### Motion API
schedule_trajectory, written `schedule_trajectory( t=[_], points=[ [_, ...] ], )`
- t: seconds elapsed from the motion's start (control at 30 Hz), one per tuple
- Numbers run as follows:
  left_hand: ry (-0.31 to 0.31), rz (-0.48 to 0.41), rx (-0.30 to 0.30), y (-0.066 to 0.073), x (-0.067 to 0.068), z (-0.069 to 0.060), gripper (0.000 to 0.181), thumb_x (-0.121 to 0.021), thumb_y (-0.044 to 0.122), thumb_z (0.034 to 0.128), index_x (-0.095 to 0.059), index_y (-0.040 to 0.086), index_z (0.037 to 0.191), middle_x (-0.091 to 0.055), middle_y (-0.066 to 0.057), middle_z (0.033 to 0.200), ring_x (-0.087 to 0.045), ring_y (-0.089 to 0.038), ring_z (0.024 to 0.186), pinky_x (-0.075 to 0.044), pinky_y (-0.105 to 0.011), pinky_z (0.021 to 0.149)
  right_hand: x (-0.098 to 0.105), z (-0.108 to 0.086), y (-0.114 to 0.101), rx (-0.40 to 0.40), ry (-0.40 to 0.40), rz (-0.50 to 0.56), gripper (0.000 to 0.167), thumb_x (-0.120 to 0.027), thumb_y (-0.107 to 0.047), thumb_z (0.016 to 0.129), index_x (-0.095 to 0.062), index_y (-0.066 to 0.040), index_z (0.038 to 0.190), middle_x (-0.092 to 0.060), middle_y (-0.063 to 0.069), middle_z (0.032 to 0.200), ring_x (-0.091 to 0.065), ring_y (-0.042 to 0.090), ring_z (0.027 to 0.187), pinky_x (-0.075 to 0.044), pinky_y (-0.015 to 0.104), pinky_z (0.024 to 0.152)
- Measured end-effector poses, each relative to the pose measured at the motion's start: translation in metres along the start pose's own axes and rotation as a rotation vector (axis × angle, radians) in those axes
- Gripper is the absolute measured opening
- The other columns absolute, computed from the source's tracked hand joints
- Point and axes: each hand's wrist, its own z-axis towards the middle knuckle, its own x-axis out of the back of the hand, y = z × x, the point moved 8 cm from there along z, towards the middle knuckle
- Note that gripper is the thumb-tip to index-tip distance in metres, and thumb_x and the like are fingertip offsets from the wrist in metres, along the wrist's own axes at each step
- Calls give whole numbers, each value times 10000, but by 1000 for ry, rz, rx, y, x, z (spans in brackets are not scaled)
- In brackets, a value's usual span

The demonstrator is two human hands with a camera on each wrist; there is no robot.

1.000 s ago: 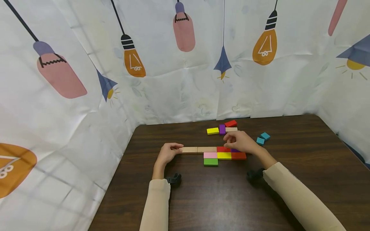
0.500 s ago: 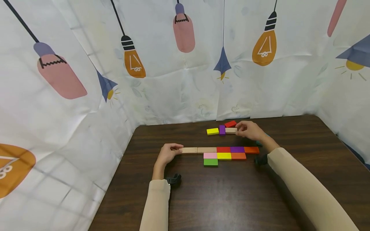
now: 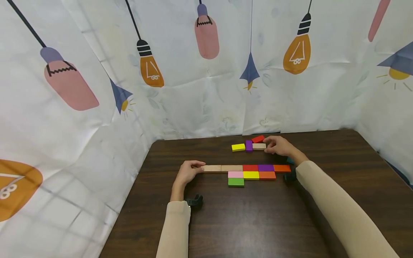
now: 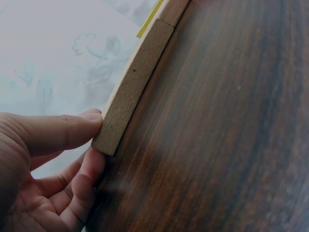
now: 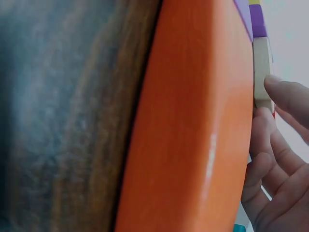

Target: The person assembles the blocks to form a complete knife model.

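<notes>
My left hand (image 3: 188, 173) pinches the outer end of a plain wooden block (image 4: 137, 82), the leftmost in a row lying flat on the table. Along that row come another plain block (image 3: 231, 168), a red block (image 3: 250, 168), a purple block (image 3: 266, 168) and an orange block (image 3: 282, 168). In front of them lie pink (image 3: 235, 175), yellow (image 3: 251, 175) and orange blocks, then a green block (image 3: 236, 182). Farther back, my right hand (image 3: 280, 146) has thumb and fingers at the right end of a loose plain wooden block (image 5: 262, 70), pinching it.
Beside that loose block lie a purple block (image 3: 249, 146), a yellow block (image 3: 238, 147) and a red block (image 3: 258, 139). A teal block (image 3: 290, 160) is mostly hidden under the right wrist. The dark table (image 3: 245, 222) ends at a patterned curtain (image 3: 206, 96).
The right hand has gone from the row to the loose plain block at the back, uncovering the orange block at the row's right end. My left hand stays put.
</notes>
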Motion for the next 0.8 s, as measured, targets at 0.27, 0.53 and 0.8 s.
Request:
schedule_trajectory(
  t=[0.27,0.53,0.8],
  points=[
    [-2,7,-9,1,-1,1,172,-769,169,926,-814,188,1091,-736,-49,1035,-623,-195,883,-523,-346,791,0,6,-3,12,-22,-55,445,-720,-142,964,-584,-4,1366,-667,108,912,-552,201,706,-445,329,646],
    [4,22,2,0,0,3,167,-774,177,923,-818,195,1083,-722,-44,1030,-609,-196,875,-501,-320,767,-2,7,-6,-33,-16,-78,376,-717,-137,965,-618,-7,1304,-639,104,887,-547,190,715,-443,316,666],
    [-4,5,2,-3,-1,3,169,-772,172,925,-816,194,1086,-736,-48,1022,-616,-197,866,-509,-321,764,-4,1,-10,-37,-23,-125,340,-713,-109,953,-638,-8,1270,-686,135,939,-582,195,734,-452,310,669]
  ],
)
